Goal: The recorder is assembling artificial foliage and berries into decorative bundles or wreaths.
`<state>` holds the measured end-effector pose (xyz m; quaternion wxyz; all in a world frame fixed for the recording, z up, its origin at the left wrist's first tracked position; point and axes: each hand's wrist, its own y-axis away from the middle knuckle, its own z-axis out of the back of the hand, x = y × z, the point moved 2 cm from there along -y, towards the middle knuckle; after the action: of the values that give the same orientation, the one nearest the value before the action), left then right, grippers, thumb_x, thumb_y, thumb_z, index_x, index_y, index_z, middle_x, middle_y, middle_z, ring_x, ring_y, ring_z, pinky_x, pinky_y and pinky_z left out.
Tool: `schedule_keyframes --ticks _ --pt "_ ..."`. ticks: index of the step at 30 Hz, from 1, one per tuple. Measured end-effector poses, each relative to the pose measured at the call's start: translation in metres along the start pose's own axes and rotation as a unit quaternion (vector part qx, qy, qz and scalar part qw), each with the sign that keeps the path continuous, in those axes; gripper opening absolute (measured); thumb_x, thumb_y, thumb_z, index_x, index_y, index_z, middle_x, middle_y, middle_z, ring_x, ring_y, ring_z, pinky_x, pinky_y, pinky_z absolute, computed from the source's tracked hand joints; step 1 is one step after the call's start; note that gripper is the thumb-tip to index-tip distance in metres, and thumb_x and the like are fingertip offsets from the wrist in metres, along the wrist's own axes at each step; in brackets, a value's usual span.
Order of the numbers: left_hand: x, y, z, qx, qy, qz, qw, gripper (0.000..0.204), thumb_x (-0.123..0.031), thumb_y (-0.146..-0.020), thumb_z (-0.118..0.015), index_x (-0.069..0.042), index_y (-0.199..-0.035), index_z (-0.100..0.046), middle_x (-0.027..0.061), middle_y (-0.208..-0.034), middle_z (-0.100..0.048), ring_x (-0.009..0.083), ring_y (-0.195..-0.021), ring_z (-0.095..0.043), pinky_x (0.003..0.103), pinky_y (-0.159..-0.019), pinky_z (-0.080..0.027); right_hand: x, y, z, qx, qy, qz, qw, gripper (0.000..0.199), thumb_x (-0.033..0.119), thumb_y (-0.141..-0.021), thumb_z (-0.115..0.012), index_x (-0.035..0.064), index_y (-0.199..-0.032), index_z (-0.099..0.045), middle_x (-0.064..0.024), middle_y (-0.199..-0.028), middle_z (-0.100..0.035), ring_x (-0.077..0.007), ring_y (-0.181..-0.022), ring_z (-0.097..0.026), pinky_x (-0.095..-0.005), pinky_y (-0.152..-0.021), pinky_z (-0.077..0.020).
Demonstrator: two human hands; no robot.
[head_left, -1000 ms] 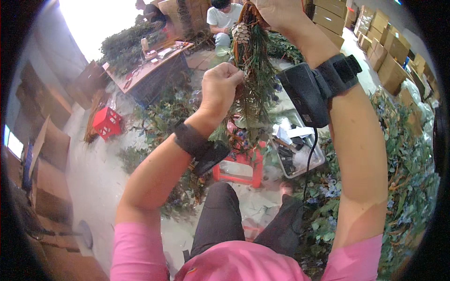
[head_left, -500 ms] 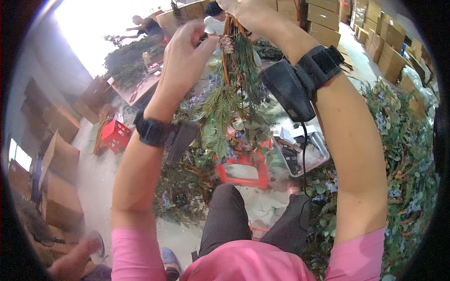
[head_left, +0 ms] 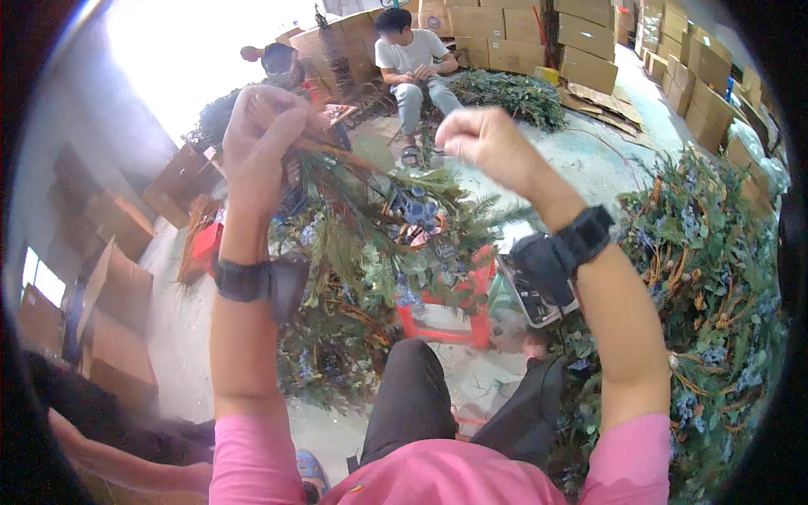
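My left hand (head_left: 265, 139), raised at the left, is closed round the brown twig end of a greenery garland (head_left: 370, 215). From there the garland slopes down to the right, with fir-like sprigs, green leaves and a cluster of blue berries (head_left: 418, 210). My right hand (head_left: 492, 151) is up at the right, apart from the twigs. Its fingers are curled in, and whatever they may pinch is hidden. Each wrist wears a black strap with a dark device. Below the garland stands a red plastic stool (head_left: 446, 335), partly covered by foliage.
More greenery with blue berries (head_left: 707, 337) is heaped at the right. A clear plastic bin (head_left: 543, 321) stands beside the stool. Cardboard boxes (head_left: 505, 34) line the back and left. One person (head_left: 412, 55) sits ahead, another (head_left: 282, 61) farther left; someone's arm (head_left: 126, 463) shows lower left.
Both hands have come down and moved apart. The garland, hanging upright near both hands before, now slants from my left hand. My right hand has left its top.
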<state>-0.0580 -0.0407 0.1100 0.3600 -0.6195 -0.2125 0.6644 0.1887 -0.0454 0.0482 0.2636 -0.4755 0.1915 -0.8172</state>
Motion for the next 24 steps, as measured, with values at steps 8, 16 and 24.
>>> schedule_keyframes --ticks 8,16,24 --pt "-0.006 0.018 0.01 0.005 0.045 -0.033 0.998 0.016 -0.003 -0.08 -0.055 -0.001 -0.094 -0.047 0.01 -0.082 -0.059 0.0196 -0.077 -0.061 0.031 -0.072 -0.049 0.005 0.011 -0.058 0.03 0.097 0.125 0.987 0.028 0.014 -0.073 -0.063 0.0002 -0.097 -0.06 -0.013 -0.091 -0.061 -0.0287 -0.087 -0.058 -0.0361 -0.081 -0.0446" --pt "-0.004 0.016 0.008 0.011 0.041 -0.027 0.999 0.015 -0.005 -0.082 -0.053 -0.001 -0.095 -0.046 0.0099 -0.082 -0.06 0.0188 -0.077 -0.061 0.028 -0.07 -0.049 0.016 0.004 -0.036 0.093 0.038 0.011 0.995 0.015 0.014 -0.081 -0.057 -0.001 -0.079 -0.059 -0.0044 -0.064 -0.055 -0.0111 -0.061 -0.053 -0.0276 -0.058 -0.0419" --pt "0.014 -0.012 0.001 0.004 -0.012 -0.026 1.0 0.017 -0.009 -0.083 -0.054 0.0 -0.095 -0.046 0.0104 -0.078 -0.059 0.0182 -0.077 -0.06 0.03 -0.074 -0.048 0.015 0.002 -0.036 0.129 -0.266 -0.229 0.928 0.017 0.016 -0.085 -0.055 0.0003 -0.084 -0.061 -0.0019 -0.068 -0.057 -0.0108 -0.055 -0.053 -0.0239 -0.055 -0.044"
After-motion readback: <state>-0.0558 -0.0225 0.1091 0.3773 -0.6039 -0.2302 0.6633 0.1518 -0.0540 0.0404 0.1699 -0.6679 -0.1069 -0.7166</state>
